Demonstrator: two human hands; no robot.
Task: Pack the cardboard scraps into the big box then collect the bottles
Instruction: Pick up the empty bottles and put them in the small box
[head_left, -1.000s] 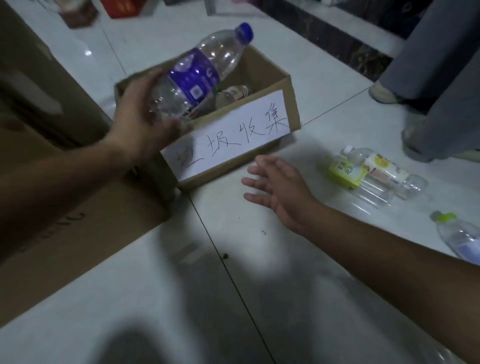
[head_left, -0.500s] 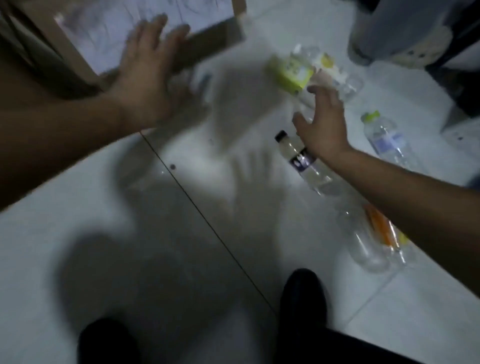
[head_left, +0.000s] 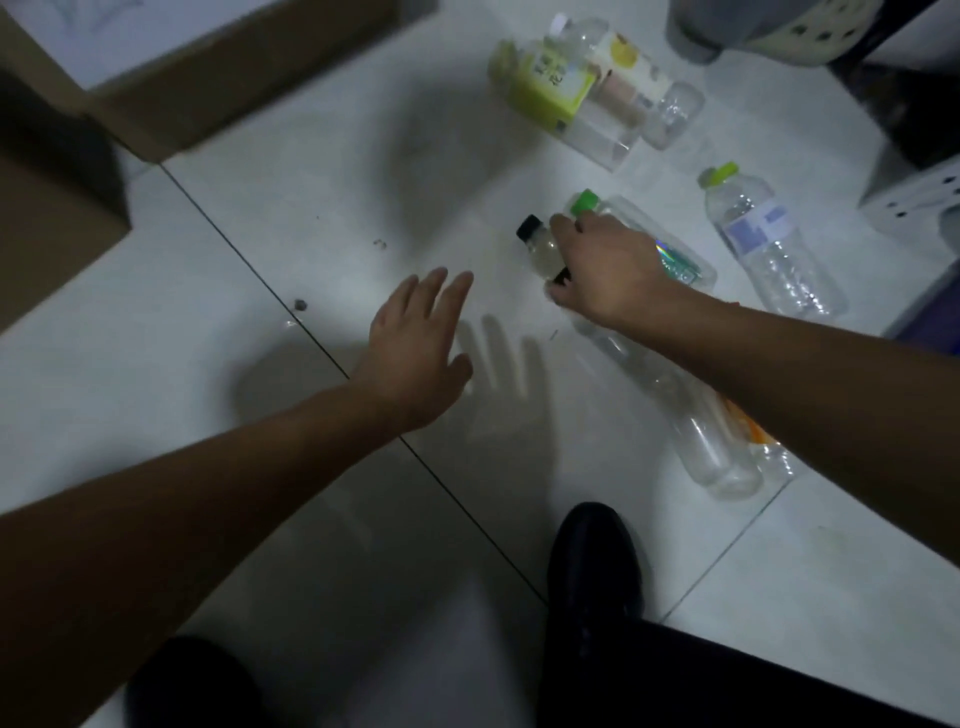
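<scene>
My right hand (head_left: 605, 270) is closed over a small clear bottle with a black cap (head_left: 540, 244) lying on the white tiled floor. Right behind it lies a clear bottle with a green cap (head_left: 644, 228). My left hand (head_left: 415, 348) hovers open, fingers spread, above the floor left of the small bottle, holding nothing. A larger clear bottle (head_left: 711, 447) lies under my right forearm. A bottle with a light-green cap and pale label (head_left: 763, 239) lies to the right. Two labelled bottles (head_left: 571, 88) lie at the top. The cardboard collection box (head_left: 208, 88) with a white paper label sits at top left.
A bigger brown cardboard box (head_left: 47, 228) stands at the far left. My black shoes (head_left: 592, 571) are at the bottom of the view. Another person's grey trouser leg and shoe (head_left: 727, 26) stand at the top right, beside a white perforated stool (head_left: 919, 202).
My left hand let go of the blue-labelled bottle at the box and swung down over the floor. My right hand moved onto the small black-capped bottle and closed on it. The view tilted downward.
</scene>
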